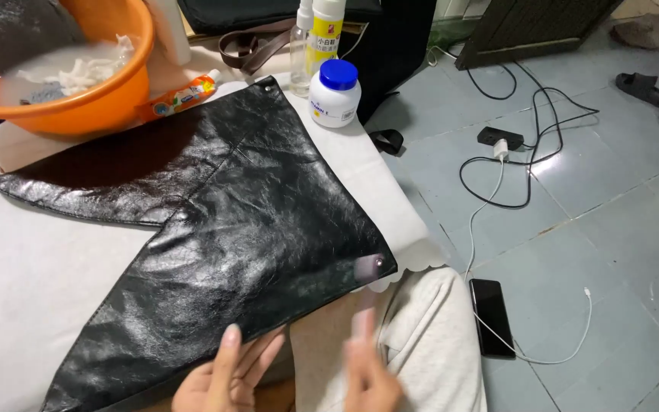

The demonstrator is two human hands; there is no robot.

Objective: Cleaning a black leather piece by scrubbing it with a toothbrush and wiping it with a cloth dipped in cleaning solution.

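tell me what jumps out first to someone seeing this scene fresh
A big glossy black leather bag lies spread across the white-covered table, with the left hand on its near edge and the blurred right hand beside it. Behind it, top left, sits an orange basin with wet cloths.

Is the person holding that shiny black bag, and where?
The left hand lies flat on the black leather bag at its lower edge, gripping nothing. The right hand is too blurred to tell.
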